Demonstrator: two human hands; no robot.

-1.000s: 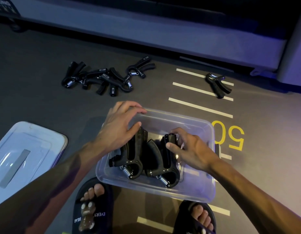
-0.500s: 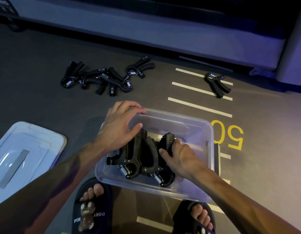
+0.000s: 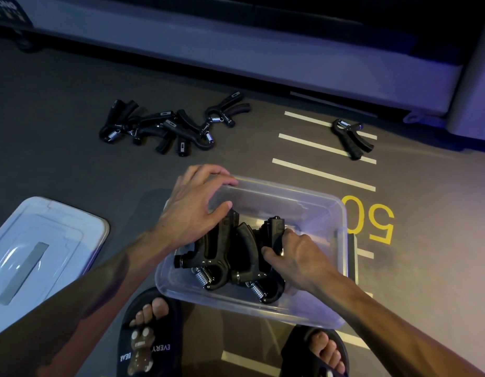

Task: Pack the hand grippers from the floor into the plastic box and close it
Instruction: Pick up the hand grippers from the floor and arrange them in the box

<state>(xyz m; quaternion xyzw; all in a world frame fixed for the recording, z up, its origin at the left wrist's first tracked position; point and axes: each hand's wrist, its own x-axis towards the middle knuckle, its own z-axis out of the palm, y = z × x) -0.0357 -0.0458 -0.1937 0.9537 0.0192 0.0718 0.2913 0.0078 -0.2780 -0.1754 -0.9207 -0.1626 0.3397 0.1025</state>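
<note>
A clear plastic box [image 3: 312, 202] sits on the dark floor in front of my feet. Two black hand grippers with steel springs lie inside it, a left one [image 3: 219, 254] and a right one [image 3: 259, 257]. My left hand [image 3: 193, 210] rests on the box's far left rim, thumb against the left gripper. My right hand [image 3: 293, 258] is inside the box and grips the right gripper's handle. A pile of several black grippers [image 3: 165, 126] lies on the floor beyond the box. One lone gripper [image 3: 351, 137] lies at the far right. The box lid [image 3: 39, 248] lies flat at the left.
White floor stripes [image 3: 323, 174] and a yellow "50" [image 3: 372, 221] mark the floor right of the box. A grey raised ledge [image 3: 263, 58] runs along the back. My feet in black sandals [image 3: 148, 336] stand just below the box.
My right hand moved left and closed around the right gripper's handle, pushing it against the left one. The box's left side shifted slightly. My left hand stayed put.
</note>
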